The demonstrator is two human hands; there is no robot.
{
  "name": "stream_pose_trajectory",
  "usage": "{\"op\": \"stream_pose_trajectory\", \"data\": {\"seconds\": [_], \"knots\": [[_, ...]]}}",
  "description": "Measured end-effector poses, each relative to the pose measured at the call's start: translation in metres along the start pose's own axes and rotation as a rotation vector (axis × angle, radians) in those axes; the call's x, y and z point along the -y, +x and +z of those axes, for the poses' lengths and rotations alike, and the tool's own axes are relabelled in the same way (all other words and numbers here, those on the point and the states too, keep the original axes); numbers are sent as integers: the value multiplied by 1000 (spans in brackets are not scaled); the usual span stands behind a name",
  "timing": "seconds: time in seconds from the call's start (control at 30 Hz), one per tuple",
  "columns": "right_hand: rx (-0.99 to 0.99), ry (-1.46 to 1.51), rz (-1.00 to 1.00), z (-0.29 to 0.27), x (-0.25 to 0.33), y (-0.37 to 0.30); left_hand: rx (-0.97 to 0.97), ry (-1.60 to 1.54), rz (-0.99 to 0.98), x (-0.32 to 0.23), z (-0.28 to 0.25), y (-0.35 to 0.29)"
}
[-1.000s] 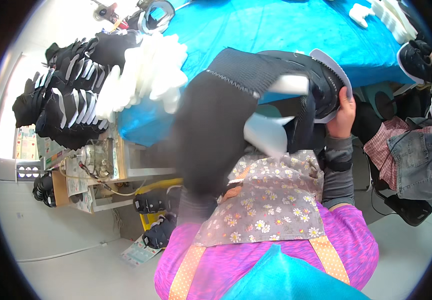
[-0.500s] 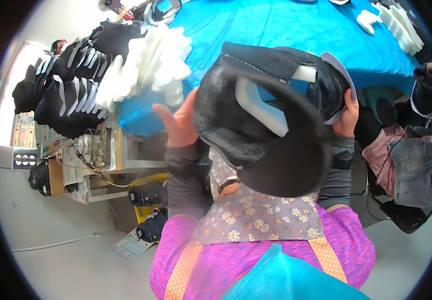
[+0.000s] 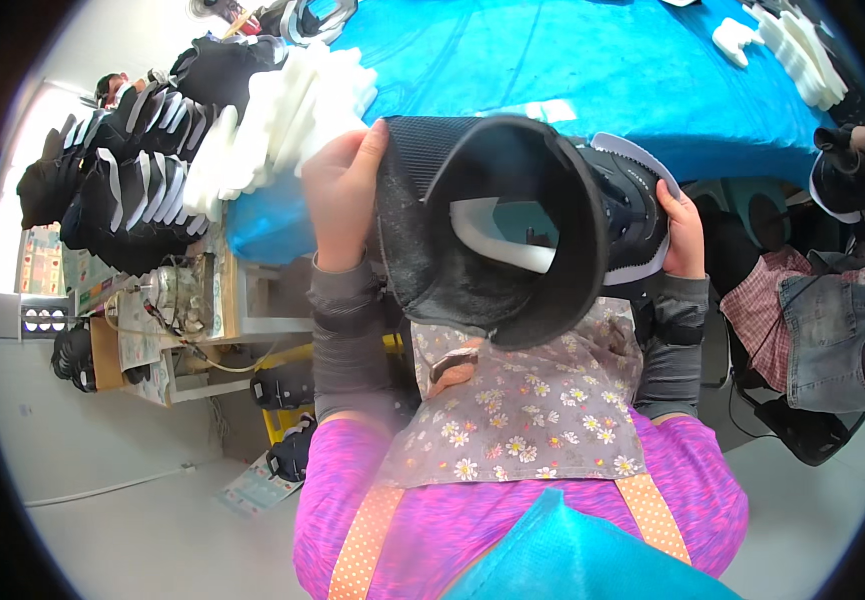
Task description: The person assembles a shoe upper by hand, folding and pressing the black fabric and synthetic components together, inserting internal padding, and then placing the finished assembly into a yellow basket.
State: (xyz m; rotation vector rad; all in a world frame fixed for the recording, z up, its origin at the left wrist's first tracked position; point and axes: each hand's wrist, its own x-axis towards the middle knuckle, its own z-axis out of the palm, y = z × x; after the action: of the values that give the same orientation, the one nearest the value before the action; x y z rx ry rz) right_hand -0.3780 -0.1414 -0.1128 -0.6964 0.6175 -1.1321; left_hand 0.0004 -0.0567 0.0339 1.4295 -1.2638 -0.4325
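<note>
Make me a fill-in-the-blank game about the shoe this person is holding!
1. The person holds up a black shoe upper with ____ hands.
2. The left hand grips the upper's knit side, and the right hand grips the ____ side.
3. The table behind it has a ____ cover.
4. The foam pieces stacked by the left hand are ____.

Missing words: both; opposite; blue; white
</note>
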Motion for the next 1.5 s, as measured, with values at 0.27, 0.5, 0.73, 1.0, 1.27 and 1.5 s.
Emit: {"op": "stream_pose_trajectory", "data": {"seconds": [0.27, 0.5, 0.73, 1.0, 1.27, 1.5], "knots": [[-24, 81, 108, -10, -8, -3, 290, 153, 523, -39, -9, -13], [-7, -114, 64, -15, -25, 2, 424, 602, 550, -33, -6, 8], [22, 23, 14, -12, -19, -7, 638, -403, 138, -42, 0, 7], [72, 141, 62, -41, -20, -11, 966, 308, 750, -67, -23, -38], [42, -86, -5, -93, -117, -9, 970, 878, 884, -61, 10, -83], [-411, -990, -461, -53, -163, 12, 804, 812, 859, 4, 40, -88]]}}
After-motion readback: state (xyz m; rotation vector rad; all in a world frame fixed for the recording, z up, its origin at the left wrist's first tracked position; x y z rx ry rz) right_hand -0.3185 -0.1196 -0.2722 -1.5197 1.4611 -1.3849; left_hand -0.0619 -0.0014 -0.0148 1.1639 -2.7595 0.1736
